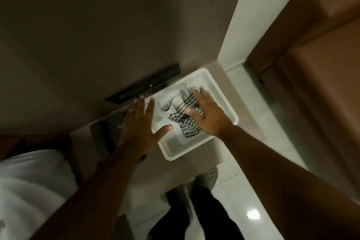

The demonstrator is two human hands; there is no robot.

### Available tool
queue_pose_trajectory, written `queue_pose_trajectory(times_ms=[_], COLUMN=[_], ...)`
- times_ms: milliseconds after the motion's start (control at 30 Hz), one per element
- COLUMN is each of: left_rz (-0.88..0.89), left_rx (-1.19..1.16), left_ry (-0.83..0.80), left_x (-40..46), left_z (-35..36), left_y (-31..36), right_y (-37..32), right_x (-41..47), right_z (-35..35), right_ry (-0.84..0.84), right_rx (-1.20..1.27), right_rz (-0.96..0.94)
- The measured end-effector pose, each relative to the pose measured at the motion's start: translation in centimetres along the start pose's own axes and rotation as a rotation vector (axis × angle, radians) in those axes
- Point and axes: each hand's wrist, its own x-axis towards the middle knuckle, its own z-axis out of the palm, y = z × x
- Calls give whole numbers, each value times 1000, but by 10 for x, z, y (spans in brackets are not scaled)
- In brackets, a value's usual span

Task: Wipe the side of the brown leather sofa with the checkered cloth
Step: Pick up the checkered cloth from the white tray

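Observation:
The checkered cloth, white with dark stripes, lies crumpled inside a white plastic tray on a low ledge. My right hand hovers flat over the cloth's right part with its fingers spread; whether it touches the cloth I cannot tell. My left hand is open too, fingers apart, over the tray's left rim and holding nothing. The brown leather sofa stands at the right, its side facing the tray.
A dark flat object lies on the ledge left of the tray, under my left hand. A black fixture sits on the wall behind. A white rounded object fills the lower left. My feet stand on the glossy white floor.

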Motion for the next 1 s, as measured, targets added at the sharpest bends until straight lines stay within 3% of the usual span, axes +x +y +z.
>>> queue_pose_trajectory(times_ms=[133, 233, 400, 567, 633, 867, 1000], left_rz=[50, 123, 177, 176, 175, 188, 320], left_rx=[45, 128, 213, 237, 242, 257, 293], left_ry=[-31, -4, 24, 42, 24, -23, -21], left_x=[35, 54, 61, 60, 60, 63, 85], left_z=[80, 120, 142, 140, 141, 123, 95], left_y=[-33, -52, -61, -71, -73, -68, -37], right_y=[39, 65, 87, 80, 79, 62, 74], right_x=[50, 76, 88, 90, 91, 70, 20], right_z=[54, 90, 128, 136, 135, 90, 47], right_ry=[-1, -77, -93, -21, 97, 683, 966], right_rx=[-36, -232, -498, -496, -369, 558, 1056], right_rz=[-16, 40, 70, 61, 53, 270, 281])
